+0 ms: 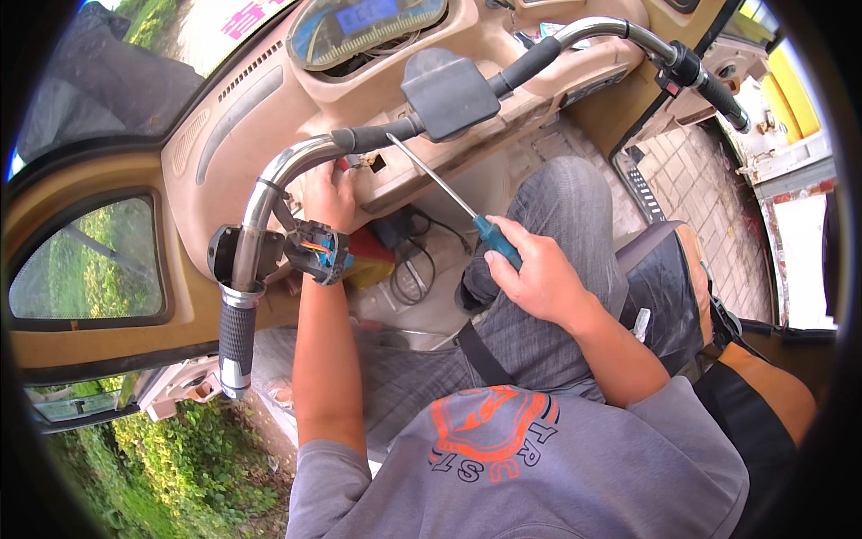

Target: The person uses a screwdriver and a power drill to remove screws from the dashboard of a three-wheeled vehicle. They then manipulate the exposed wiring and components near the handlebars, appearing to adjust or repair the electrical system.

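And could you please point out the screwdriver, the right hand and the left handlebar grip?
Screwdriver (pixel 491 234), head view: its teal handle.
Right hand (pixel 544 278), head view: back of the hand.
Left handlebar grip (pixel 237 333), head view: its black ribbed sleeve.

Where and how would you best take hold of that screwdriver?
Probably by its thick teal handle, from the picture's lower right, where the right hand grips it: the handle is wider than the slim metal shaft, which slants up and left toward the handlebar.
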`<action>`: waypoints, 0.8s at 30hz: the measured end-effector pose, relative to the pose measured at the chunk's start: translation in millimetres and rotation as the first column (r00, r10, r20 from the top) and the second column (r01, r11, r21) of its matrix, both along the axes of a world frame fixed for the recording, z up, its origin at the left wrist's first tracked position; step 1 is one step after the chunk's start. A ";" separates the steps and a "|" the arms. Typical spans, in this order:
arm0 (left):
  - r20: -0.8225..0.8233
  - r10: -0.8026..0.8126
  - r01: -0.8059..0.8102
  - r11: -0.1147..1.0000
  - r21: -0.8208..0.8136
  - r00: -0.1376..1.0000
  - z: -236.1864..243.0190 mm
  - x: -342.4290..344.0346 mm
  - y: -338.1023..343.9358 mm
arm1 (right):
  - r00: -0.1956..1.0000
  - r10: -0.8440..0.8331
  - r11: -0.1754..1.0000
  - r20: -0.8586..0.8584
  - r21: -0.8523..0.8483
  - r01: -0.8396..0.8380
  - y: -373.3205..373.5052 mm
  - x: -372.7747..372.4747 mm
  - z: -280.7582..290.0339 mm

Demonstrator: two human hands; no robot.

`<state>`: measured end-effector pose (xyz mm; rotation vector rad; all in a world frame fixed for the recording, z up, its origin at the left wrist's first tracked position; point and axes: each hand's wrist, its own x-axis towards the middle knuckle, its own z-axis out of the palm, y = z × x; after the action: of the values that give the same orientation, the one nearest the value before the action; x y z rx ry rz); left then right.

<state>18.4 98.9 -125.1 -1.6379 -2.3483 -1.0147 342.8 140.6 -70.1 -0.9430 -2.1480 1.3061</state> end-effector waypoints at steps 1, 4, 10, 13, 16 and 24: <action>-0.021 -0.007 0.008 1.000 0.012 1.000 -0.6 -0.3 -0.5 | 1.000 0.013 1.000 0.025 0.011 -0.013 -1.8 2.3 3.1; -0.055 -0.027 0.028 0.999 0.030 0.998 -2.3 -1.3 -1.4 | 0.992 0.067 0.996 0.108 0.050 -0.073 -6.6 6.7 8.7; -0.036 -0.073 0.075 0.995 0.071 0.997 -0.8 -0.7 -0.2 | 0.959 0.091 0.979 0.270 0.150 -0.135 5.8 -30.8 -6.9; -0.015 -0.066 0.066 0.998 0.004 0.998 -2.1 -3.4 0.5 | 0.934 0.105 0.981 0.342 0.121 -0.154 19.3 -54.4 -8.4; -0.022 -0.070 0.071 0.997 0.020 0.997 -3.7 -3.2 -1.0 | 0.924 0.121 0.985 0.363 0.073 -0.158 21.8 -61.6 -2.4; -0.044 -0.033 0.035 0.998 0.043 0.998 -4.5 2.9 -1.9 | 0.933 0.132 0.986 0.336 0.047 -0.157 18.9 -54.5 -7.2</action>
<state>21.3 97.0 -129.6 -1.6727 -2.2621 -1.0180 288.2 159.6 -77.3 -1.0543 -2.5474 1.1919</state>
